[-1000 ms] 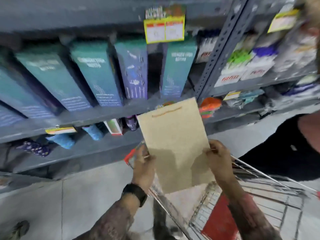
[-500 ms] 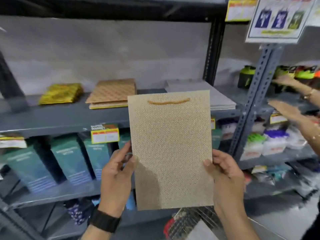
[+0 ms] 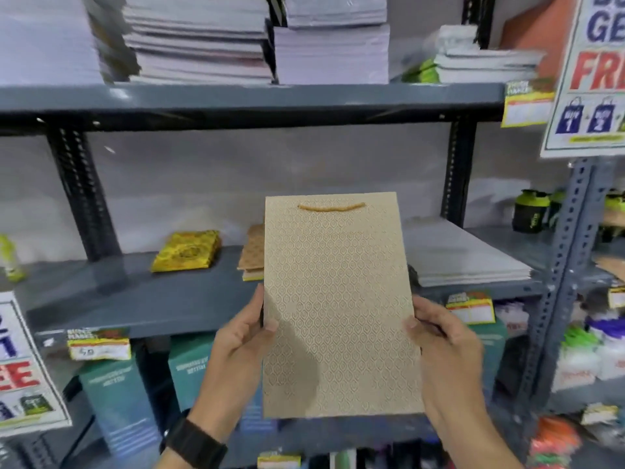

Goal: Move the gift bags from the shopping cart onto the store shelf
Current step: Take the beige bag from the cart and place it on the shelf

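- The flat cream paper gift bag with a gold lattice print (image 3: 340, 306) is upright in front of the chest, because both hands pinch its side edges: the left hand (image 3: 241, 336) is clamped on the left edge, thumb on the front, and the right hand (image 3: 446, 346) is clamped on the right edge.
- Its gold cord handle (image 3: 331, 207) is at the top, far above the hands, so the bag probably goes in top first.
- Beyond the hands is the grey metal shelf (image 3: 135, 299); a tan stack of patterned bags (image 3: 252, 257) lies just behind the held bag, above the left hand. I judge this stack is the target.
- Compared with half a second ago, the view is higher and the shelf looks closer; the grip is the same.
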`<action>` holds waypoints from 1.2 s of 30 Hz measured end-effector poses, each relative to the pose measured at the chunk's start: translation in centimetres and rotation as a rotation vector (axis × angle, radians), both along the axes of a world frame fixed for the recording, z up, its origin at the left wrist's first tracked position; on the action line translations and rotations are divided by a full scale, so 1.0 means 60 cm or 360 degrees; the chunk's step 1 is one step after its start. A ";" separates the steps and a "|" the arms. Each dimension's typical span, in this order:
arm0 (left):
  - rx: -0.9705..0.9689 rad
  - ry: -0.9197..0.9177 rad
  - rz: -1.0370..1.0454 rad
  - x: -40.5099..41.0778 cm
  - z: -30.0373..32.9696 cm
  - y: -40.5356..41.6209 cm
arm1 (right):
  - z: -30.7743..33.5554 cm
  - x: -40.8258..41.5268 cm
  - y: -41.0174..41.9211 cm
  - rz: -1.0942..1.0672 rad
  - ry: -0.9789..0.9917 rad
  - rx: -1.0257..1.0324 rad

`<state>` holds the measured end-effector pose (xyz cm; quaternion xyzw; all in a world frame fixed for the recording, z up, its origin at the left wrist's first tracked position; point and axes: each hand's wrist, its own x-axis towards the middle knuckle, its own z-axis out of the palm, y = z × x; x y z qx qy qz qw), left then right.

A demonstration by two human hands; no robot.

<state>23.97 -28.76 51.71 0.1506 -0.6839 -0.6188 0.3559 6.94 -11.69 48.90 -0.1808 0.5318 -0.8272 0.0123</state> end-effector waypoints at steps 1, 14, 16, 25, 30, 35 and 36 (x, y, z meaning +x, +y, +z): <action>-0.0056 -0.0006 -0.0003 -0.011 0.019 -0.029 | 0.017 -0.018 -0.027 -0.0001 0.0054 0.0073; 0.0010 -0.0707 0.0282 -0.269 0.122 -0.399 | 0.107 -0.297 -0.425 0.0197 0.0376 0.1144; -0.0024 -0.0852 0.0357 -0.300 0.118 -0.428 | 0.105 -0.315 -0.457 0.0243 0.0421 0.1280; -0.0059 -0.0946 0.0383 -0.325 0.089 -0.450 | 0.093 -0.340 -0.486 0.0321 0.0515 0.1533; -0.0340 -0.0649 0.0507 -0.288 0.102 -0.399 | 0.121 -0.278 -0.418 0.0105 0.0865 0.1360; -0.1144 -0.0359 0.0840 -0.216 0.081 -0.284 | 0.104 -0.187 -0.290 -0.0194 0.1204 0.0867; -0.1215 -0.0314 0.0854 -0.202 0.071 -0.263 | 0.094 -0.173 -0.267 -0.0273 0.1266 0.0815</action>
